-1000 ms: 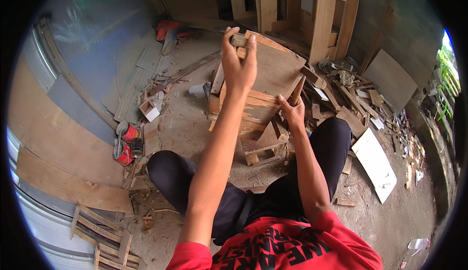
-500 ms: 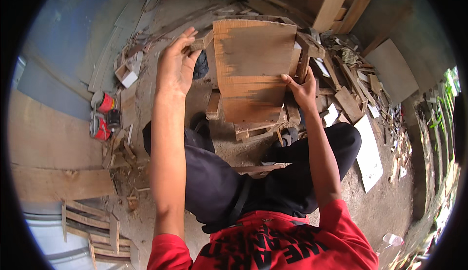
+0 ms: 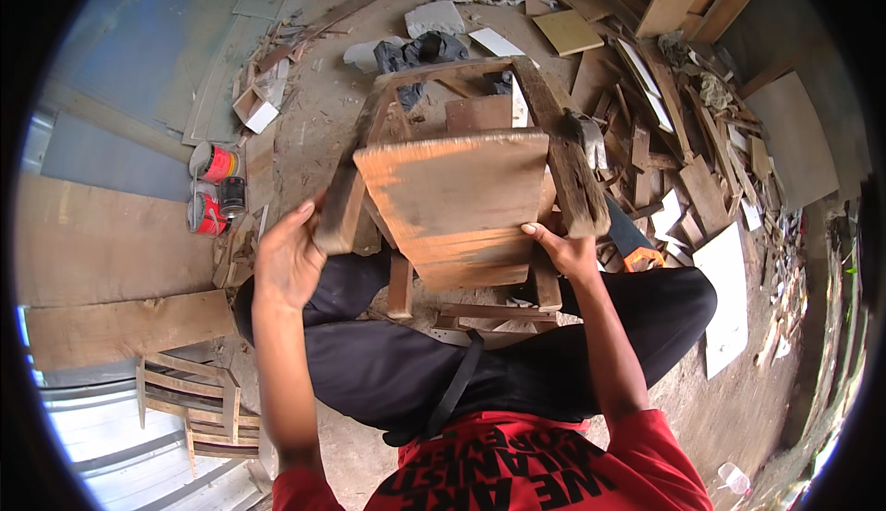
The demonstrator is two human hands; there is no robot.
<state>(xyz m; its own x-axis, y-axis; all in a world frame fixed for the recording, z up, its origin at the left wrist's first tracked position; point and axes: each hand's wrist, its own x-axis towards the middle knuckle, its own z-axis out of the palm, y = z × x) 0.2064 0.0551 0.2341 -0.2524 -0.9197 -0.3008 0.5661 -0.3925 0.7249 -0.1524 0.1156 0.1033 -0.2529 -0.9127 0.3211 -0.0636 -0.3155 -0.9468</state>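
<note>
Above my lap stands a small chair-like wooden frame (image 3: 533,82), tilted, with two thick side rails and short legs. A worn brown board (image 3: 452,188) with orange-toned bare patches slopes between the rails. My left hand (image 3: 291,257) is at the near end of the left rail (image 3: 341,206), its fingers partly hidden behind the wood. Against the board's right edge lies the thumb of my right hand (image 3: 568,251). That hand's other fingers go out of sight under the right rail (image 3: 572,160), closed on the frame.
An orange-handled handsaw (image 3: 641,252) lies at the right, beside a heap of wood scraps (image 3: 664,160). Paint cans (image 3: 214,162) stand at the left. Beyond the frame are black plastic (image 3: 420,52) and a pale block (image 3: 434,19). A slatted wooden piece (image 3: 198,400) rests at lower left.
The frame has tipped and come closer to my lap, showing its far crossbar. Both hands have moved down with it, and my left fingers, spread before, are now against the left rail.
</note>
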